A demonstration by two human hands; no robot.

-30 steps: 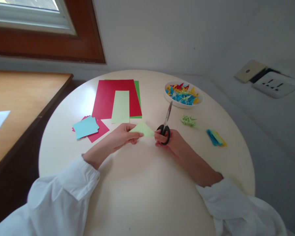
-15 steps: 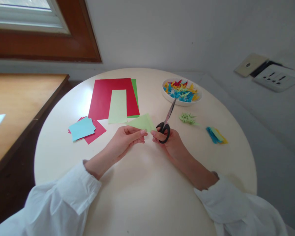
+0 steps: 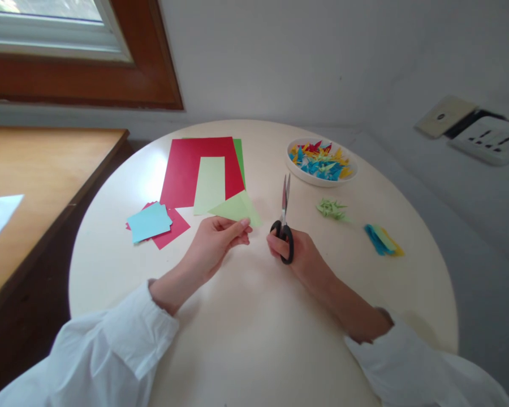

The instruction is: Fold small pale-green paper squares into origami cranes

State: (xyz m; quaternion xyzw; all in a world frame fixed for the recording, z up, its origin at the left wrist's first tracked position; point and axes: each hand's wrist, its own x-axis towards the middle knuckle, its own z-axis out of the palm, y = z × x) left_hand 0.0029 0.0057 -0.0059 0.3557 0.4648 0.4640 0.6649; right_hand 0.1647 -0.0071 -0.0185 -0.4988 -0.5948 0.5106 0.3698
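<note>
Pinched in my left hand point(image 3: 220, 240) is a folded piece of light green paper point(image 3: 236, 207), roughly triangular, held above the table. My right hand point(image 3: 299, 251) has its fingers in the black handles of a pair of scissors point(image 3: 284, 212). The scissor blades point away from me and stand slightly apart, with a gap between them and the folded paper. Behind the held paper lies a light green paper strip point(image 3: 210, 181) on a large red sheet point(image 3: 178, 169), with a green sheet point(image 3: 240, 155) peeking out beneath.
A white dish point(image 3: 318, 181) of small colourful folded paper cranes stands at the back right. Nearer are a light green cluster of folded paper point(image 3: 331, 209) and a blue and yellow paper stack point(image 3: 382, 240). Light blue cards point(image 3: 149, 222) over red paper lie left on the round table point(image 3: 254, 339).
My right hand has let go of the folded paper and moved slightly away. The scissors have turned upright and their blades have parted. My left hand still holds the paper.
</note>
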